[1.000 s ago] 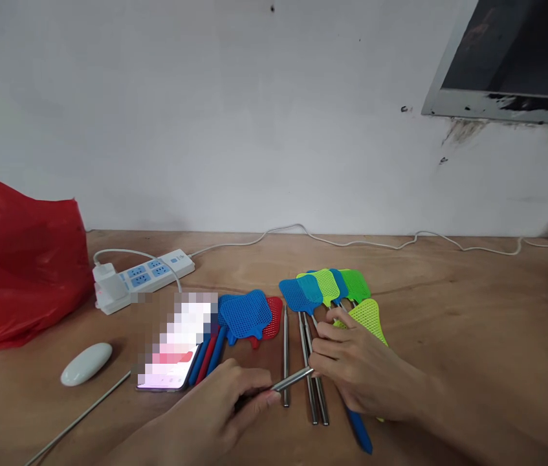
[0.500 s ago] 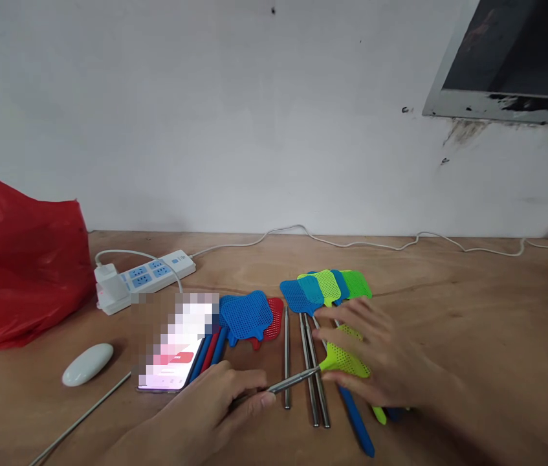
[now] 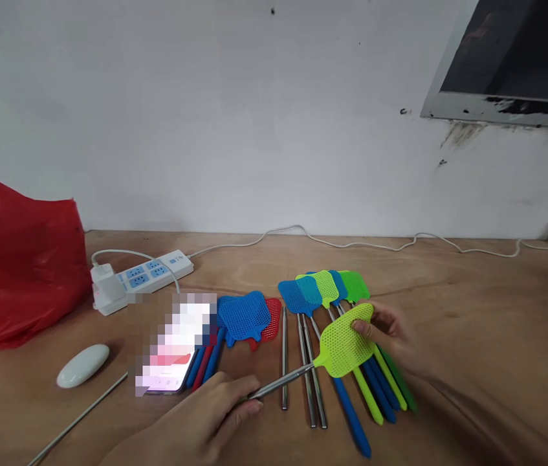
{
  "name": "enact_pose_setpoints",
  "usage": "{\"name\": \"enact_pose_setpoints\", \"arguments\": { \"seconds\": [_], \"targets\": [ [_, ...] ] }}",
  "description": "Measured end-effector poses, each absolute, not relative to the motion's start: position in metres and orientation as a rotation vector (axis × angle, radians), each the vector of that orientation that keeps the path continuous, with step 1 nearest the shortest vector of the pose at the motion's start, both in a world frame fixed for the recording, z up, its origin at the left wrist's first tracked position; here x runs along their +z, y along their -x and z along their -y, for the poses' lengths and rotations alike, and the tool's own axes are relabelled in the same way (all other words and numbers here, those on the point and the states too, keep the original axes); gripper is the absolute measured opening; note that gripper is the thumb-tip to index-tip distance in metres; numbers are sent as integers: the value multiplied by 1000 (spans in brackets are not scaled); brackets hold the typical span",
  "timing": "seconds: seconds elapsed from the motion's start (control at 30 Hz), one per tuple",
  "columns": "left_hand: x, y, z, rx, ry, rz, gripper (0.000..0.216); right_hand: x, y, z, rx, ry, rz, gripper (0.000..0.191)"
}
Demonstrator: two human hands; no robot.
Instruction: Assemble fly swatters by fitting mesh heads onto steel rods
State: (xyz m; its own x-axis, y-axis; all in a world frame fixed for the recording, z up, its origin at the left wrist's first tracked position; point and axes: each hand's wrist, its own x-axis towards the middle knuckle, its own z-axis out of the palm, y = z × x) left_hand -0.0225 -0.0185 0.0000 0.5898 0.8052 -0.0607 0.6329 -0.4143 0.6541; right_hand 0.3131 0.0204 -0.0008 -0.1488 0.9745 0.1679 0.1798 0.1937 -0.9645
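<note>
Rod of silver metal (image 3: 279, 383), pinched by left hand (image 3: 220, 409) | square yellow-green plastic mesh head (image 3: 344, 344) at its tip, pinched by right hand (image 3: 393, 333) | three loose silver rods (image 3: 309, 395) nearby

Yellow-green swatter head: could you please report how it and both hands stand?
Left hand gripping metal rod. Right hand holding yellow-green swatter head, at rod's far end. Other rods on table nearby; nothing visibly blocking.
</note>
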Motion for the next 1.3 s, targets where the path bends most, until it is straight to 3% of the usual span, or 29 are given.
{"name": "enact_pose_setpoints", "arguments": {
  "seconds": [0.3, 0.47, 0.6, 0.77, 0.93, 1.13, 1.23, 1.3],
  "targets": [
    [-2, 8, 18, 359, -2078, -1086, 41, 17, -291, -20, 1078, 1085, 1433, 31],
    [-2, 5, 17, 394, -2000, -1114, 45, 29, -290, -36, 1130, 1138, 1092, 41],
    [-9, 5, 18, 422, -1867, -1171, 51, 28, -282, -45, 1130, 1110, 789, 34],
    [-13, -7, 15, 547, -1737, -1085, 60, 7, -251, -32, 1358, 969, 969, 36],
    [-5, -16, 14, 475, -1934, -1097, 53, -6, -236, -18, 1583, 859, 1151, 35],
    [-3, -14, 13, 585, -2194, -956, 30, -5, -261, -33, 1232, 1111, 1013, 38],
    [-5, -14, 13, 589, -2327, -922, 16, -9, -279, -44, 805, 1406, 1374, 41],
    [-7, -15, 13, 562, -2412, -919, 23, -15, -288, -49, 493, 1520, 1562, 41]
  ]
}}
